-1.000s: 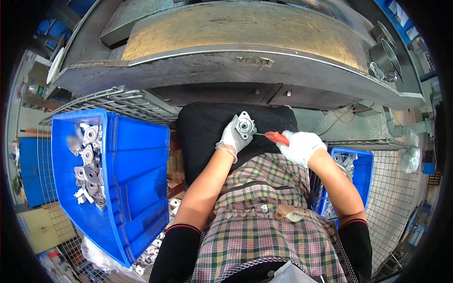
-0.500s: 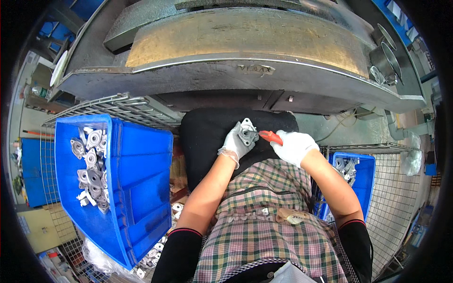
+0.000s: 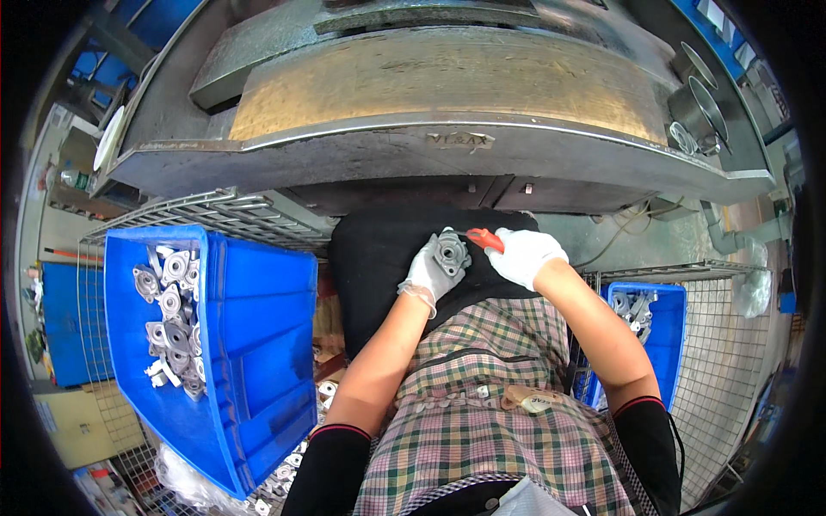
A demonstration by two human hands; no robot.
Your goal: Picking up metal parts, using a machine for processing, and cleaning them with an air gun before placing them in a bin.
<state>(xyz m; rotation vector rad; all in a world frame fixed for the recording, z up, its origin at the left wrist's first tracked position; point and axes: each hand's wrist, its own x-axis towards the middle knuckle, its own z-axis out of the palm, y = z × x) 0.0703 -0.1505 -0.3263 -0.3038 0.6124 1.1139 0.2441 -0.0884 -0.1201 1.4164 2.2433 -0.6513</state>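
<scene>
Over my lap, my left hand [image 3: 428,268], in a whitish glove, is closed around a grey cast-metal flange part [image 3: 449,251]. The part's round centre opening and its bolt-hole ears face up. My right hand [image 3: 527,257], in a white glove, grips a red-handled hand tool [image 3: 486,240]. The tool's thin metal tip points left, at the upper edge of the part; whether it touches I cannot tell. Beneath both hands lies a black cushion-like surface [image 3: 370,249], with a plaid apron [image 3: 482,378] nearer to me.
A tilted blue bin [image 3: 267,344] on the left holds several similar castings [image 3: 172,301]. Another blue bin [image 3: 667,327] with metal parts stands at right. Wire mesh [image 3: 718,344] runs beside it. Ahead is a metal workbench [image 3: 344,159] with a metal pot [image 3: 695,112] at its right end.
The casting has been turned in my left hand, its opening now facing up more. My right hand and the tool have moved slightly up and left, toward the part's upper edge.
</scene>
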